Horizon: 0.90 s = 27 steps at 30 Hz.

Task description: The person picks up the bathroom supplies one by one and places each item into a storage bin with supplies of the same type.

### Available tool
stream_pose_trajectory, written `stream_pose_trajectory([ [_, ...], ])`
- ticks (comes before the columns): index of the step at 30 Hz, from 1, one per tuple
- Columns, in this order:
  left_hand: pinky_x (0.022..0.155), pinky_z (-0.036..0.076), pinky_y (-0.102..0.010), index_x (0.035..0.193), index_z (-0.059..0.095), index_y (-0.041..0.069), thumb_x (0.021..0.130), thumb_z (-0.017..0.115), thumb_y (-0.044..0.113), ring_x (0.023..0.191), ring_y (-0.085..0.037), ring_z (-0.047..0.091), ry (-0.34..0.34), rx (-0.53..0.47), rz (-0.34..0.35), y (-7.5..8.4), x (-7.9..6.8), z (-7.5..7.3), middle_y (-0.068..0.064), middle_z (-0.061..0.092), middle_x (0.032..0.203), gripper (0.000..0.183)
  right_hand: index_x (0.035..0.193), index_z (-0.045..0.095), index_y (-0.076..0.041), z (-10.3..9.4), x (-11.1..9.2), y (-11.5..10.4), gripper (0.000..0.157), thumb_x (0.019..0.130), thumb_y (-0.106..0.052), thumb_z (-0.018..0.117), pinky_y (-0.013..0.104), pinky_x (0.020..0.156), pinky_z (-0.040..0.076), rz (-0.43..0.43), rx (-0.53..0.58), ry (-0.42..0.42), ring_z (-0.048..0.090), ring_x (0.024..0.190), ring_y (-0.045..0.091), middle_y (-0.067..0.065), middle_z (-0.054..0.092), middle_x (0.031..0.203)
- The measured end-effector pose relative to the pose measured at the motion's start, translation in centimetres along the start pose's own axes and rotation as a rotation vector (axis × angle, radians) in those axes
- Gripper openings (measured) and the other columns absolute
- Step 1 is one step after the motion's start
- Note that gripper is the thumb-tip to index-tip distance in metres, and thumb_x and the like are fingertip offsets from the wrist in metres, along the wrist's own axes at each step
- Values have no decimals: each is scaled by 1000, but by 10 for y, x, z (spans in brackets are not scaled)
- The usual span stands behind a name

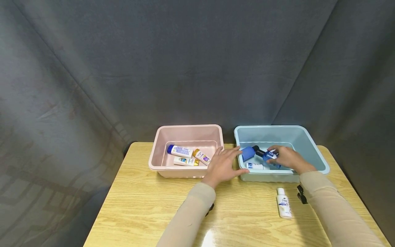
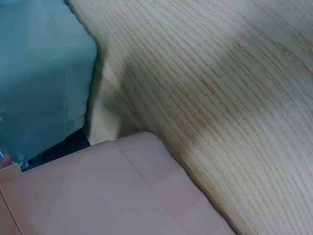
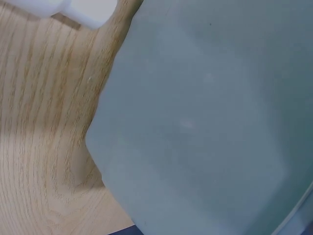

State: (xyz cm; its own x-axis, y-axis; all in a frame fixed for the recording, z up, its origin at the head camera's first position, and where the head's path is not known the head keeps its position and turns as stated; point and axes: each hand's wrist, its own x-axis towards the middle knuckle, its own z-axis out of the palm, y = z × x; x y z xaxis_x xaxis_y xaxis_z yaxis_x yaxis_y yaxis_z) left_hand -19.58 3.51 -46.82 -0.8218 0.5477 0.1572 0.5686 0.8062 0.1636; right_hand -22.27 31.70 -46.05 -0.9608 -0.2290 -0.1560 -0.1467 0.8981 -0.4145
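My right hand [image 1: 288, 158] reaches into the light blue bin [image 1: 308, 151] and pinches a small blue bottle with a black cap [image 1: 269, 155]. Left of it in the bin lie a blue bottle with a black cap [image 1: 248, 153] and a white bottle [image 1: 254, 166]. My left hand [image 1: 223, 166] is spread between the two bins, its fingertips at the blue bin's left rim. Below the left hand's camera, the pink bin [image 2: 98, 191] and blue bin [image 2: 44, 73] stand close together. The right wrist view is mostly filled by the blue bin's outer wall [image 3: 195, 122]; the held bottle is hidden there.
Inside the pink bin [image 1: 155, 156] lie a white bottle with a blue cap [image 1: 182, 151] and two white tubes with gold caps, one tube [image 1: 185, 161] in front. A white bottle [image 1: 284, 204] lies on the wooden table [image 1: 139, 212] before the blue bin. Grey cloth hangs behind.
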Motion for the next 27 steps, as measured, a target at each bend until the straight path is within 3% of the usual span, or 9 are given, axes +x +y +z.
stream_pose_trajectory([
  [19, 122, 15, -44, 150, 42, 33, 84, 41, 82, 141, -12, 37, 0, 10, -5, 1, 0, 0, 14, 31, 159, 82, 125, 60, 8, 5, 1, 4, 57, 82, -24, 81, 61, 86, 51, -3, 31, -53, 62, 103, 46, 32, 64, 113],
  [27, 122, 15, -43, 150, 42, 34, 85, 40, 82, 141, -12, 37, 10, 25, -8, 0, 0, 3, 15, 31, 158, 81, 121, 61, 10, 0, 2, 6, 31, 92, -1, 63, 55, 76, 55, -52, 138, 83, 65, 93, 42, 23, 69, 98],
])
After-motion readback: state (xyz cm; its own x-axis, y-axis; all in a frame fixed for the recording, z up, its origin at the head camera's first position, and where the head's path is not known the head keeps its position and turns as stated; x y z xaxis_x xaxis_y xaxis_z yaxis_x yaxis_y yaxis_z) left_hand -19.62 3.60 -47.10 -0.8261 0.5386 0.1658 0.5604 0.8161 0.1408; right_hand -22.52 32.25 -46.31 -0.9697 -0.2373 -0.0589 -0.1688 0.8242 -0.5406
